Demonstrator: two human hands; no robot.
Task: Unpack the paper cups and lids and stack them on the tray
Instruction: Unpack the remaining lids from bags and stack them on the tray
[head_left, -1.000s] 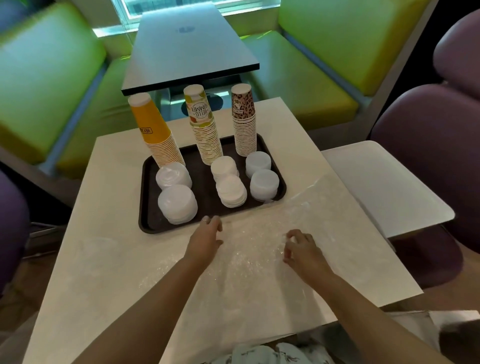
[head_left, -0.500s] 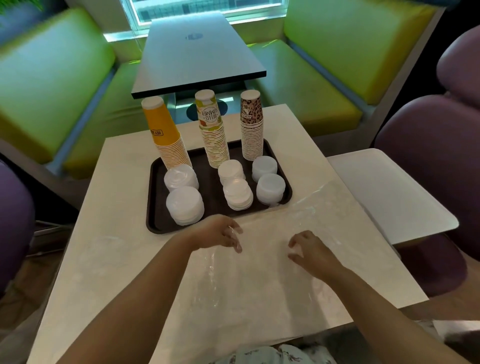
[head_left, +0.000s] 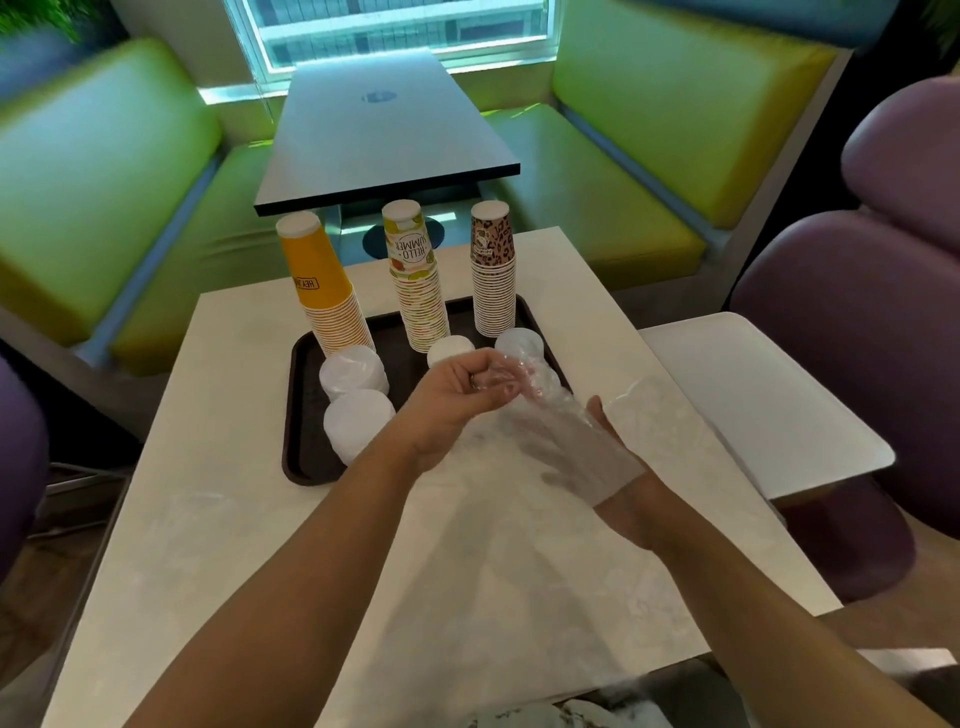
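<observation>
Your three cup stacks (head_left: 415, 280) stand upside down at the back of the brown tray (head_left: 293, 415), long axes vertical, bases up; piles of white lids (head_left: 354, 370) sit in front of them on the same tray. Your left hand (head_left: 457, 400) pinches a clear plastic wrapper (head_left: 566, 441) above the tray's near right corner. The wrapper drapes over your right hand (head_left: 587, 457), so its grip cannot be told, and the nearer lid piles are partly hidden.

Right hand (head_left: 576, 457) veiled by clear plastic wrap (head_left: 550, 415); finger positions blurred. Two lid stacks (head_left: 514, 345) partly hidden behind left hand (head_left: 457, 400). Tray (head_left: 296, 410) near edge covered by forearm.
</observation>
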